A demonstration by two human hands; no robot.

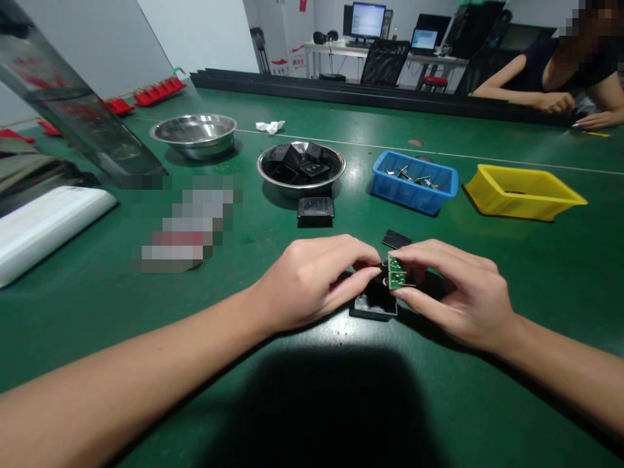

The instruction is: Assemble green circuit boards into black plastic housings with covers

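Between the fingertips of my right hand is a small green circuit board, held upright with its soldered side showing. The fingers of my left hand are closed in a pinch at the dark parts on the board's other face; what exactly they grip is hidden. Just below both hands, an open black plastic case lies on the green table. A flat black plate rests behind the board. Farther back, a black box sits in front of a metal bowl holding several black boxes.
A blue bin with small electronic parts and a yellow bin stand at the back right. Another steel bowl is at the back left, near a crumpled tissue. Across the table, a person's hands rest by a black rail.
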